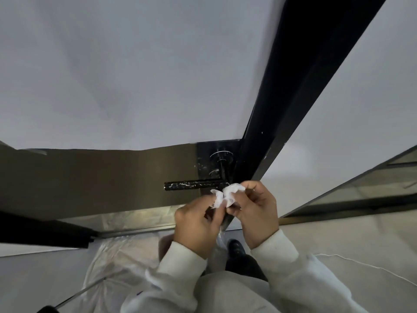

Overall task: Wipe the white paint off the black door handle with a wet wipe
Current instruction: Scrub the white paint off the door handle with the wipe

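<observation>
Left hand (198, 224) and right hand (255, 211) are close together in front of the door edge, each pinching one side of the wipe (228, 195). The wipe is bunched between them, just below the inner end of the handle (191, 185) and apparently not yet on it. The handle is a black lever running left from its neck near the door's edge; white streaks mark its whole length, and flecks show on the rose (222, 155) and plate (203, 159) above.

Risks, judged from this state:
- A bunched wipe gives a small contact face, so paint along the lever's far end may be missed unless it is spread or refolded.
- Pressing down on the lever may turn it rather than scrub it; a steadying hand would help.
- Dried paint may smear onto the brown panel (101, 181) beside it.

Not readable: the handle's underside and back; the fingertips behind the wipe; whether the wipe is wet. A clear bag or film (220, 239) seems to hang under the left hand, hard to confirm. A shoe (235, 246) and floor sheeting (117, 263) show below.
</observation>
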The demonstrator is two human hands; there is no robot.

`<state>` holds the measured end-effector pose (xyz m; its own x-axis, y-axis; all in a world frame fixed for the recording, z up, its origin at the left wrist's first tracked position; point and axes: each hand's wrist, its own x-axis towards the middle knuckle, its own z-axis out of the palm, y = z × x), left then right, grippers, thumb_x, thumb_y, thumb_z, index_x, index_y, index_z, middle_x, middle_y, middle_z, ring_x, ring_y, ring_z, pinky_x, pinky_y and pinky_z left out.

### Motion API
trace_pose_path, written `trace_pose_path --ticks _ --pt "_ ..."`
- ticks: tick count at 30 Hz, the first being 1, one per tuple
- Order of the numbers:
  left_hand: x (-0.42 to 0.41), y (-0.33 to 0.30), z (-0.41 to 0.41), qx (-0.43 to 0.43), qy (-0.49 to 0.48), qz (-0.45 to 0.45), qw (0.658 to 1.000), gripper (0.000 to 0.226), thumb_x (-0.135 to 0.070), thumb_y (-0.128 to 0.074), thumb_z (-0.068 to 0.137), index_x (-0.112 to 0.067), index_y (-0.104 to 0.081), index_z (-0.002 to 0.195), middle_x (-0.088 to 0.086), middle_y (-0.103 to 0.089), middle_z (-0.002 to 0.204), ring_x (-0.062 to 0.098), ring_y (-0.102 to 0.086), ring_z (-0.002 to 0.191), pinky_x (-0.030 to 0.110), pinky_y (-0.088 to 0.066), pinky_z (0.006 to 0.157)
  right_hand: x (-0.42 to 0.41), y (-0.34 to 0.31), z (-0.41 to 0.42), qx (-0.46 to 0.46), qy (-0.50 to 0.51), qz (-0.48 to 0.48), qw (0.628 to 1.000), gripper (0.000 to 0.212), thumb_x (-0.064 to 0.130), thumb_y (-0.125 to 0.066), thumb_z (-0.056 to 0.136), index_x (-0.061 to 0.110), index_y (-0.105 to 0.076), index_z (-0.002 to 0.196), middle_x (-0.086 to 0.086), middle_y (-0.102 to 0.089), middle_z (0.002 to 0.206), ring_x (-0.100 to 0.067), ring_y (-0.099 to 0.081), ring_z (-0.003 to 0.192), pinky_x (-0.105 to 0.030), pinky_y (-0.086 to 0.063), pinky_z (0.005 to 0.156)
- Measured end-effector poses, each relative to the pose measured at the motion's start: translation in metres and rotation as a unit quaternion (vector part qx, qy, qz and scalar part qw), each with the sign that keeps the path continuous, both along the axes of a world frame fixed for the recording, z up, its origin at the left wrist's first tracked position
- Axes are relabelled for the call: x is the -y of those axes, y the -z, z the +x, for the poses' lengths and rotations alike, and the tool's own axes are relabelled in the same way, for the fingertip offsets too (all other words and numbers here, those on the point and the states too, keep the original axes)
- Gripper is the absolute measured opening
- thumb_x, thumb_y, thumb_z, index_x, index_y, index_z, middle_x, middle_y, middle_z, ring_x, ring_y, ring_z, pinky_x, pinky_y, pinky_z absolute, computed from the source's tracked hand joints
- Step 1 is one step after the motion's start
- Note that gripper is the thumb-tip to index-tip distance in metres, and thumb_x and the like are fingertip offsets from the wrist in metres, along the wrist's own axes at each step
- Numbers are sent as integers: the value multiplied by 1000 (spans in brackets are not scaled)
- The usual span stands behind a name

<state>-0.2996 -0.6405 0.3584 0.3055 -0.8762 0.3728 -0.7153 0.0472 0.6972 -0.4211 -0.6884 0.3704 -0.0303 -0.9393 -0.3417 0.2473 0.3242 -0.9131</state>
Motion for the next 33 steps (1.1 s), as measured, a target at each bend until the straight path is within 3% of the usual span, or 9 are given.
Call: trace_pose_path --ticks 3,7,12,16,21,24,27,29,33 --pt "5 7 0 -203 -71 107 971 15 -34 -70 89 -26 -74 77 -8 -70 60 9 -67 57 30 -55 70 2 7 7 -2 14 53 999 6 -3 -67 91 0 -65 86 -18 -68 80 -28 -69 71 -31 -58 59" --pt "19 8 3 -543 -126 98 824 16 -1 -69 88 -10 -70 75 10 -71 72 29 -70 73 32 -59 64 10 2 14 85 -3 133 988 14 -4 -62 92 6 -60 82 -17 -66 79 -25 -68 68 -33 -60 62" --pt "32 3 13 -707 -90 57 700 23 18 -57 86 -4 -58 77 11 -64 77 21 -68 73 31 -61 67 17 -3 13 197 -27 245 949 13 13 -55 95 6 -66 90 -14 -71 81 -28 -67 77 -40 -56 79" --pt "32 13 22 -805 -24 62 590 12 9 -59 80 -2 -57 83 14 -63 85 20 -63 75 29 -60 68 20 -6 9 244 -53 251 935 27 33 -53 97 8 -60 96 -13 -67 86 -28 -65 80 -40 -53 79" --pt "27 17 31 -823 59 75 559 20 10 -59 77 2 -58 96 16 -60 94 23 -66 85 34 -59 79 22 -6 8 282 -64 234 928 35 37 -51 100 6 -62 112 -20 -67 109 -31 -66 101 -39 -56 89" --pt "28 17 33 -827 120 89 542 48 6 -70 61 2 -57 106 16 -61 105 29 -64 105 39 -54 91 22 -5 7 316 -25 206 926 20 25 -55 100 7 -63 100 -15 -65 99 -26 -67 89 -35 -59 79" --pt "28 19 36 -835 145 95 522 59 4 -72 51 1 -57 108 19 -65 111 31 -63 111 41 -53 95 19 -1 11 277 -7 132 952 6 6 -60 93 7 -67 94 -11 -67 94 -22 -67 88 -31 -60 76" --pt "27 22 38 -838 140 88 520 65 8 -72 42 5 -56 105 20 -70 105 33 -66 110 40 -54 96 17 1 16 240 -1 81 967 9 1 -62 88 6 -68 92 -9 -69 92 -23 -66 91 -31 -60 77" --pt "33 16 32 -846 188 60 495 76 13 -52 45 2 -61 120 21 -65 126 32 -59 125 41 -36 113 22 -2 24 220 38 16 975 23 -6 -63 85 2 -68 106 -12 -66 92 -22 -65 91 -30 -59 80"
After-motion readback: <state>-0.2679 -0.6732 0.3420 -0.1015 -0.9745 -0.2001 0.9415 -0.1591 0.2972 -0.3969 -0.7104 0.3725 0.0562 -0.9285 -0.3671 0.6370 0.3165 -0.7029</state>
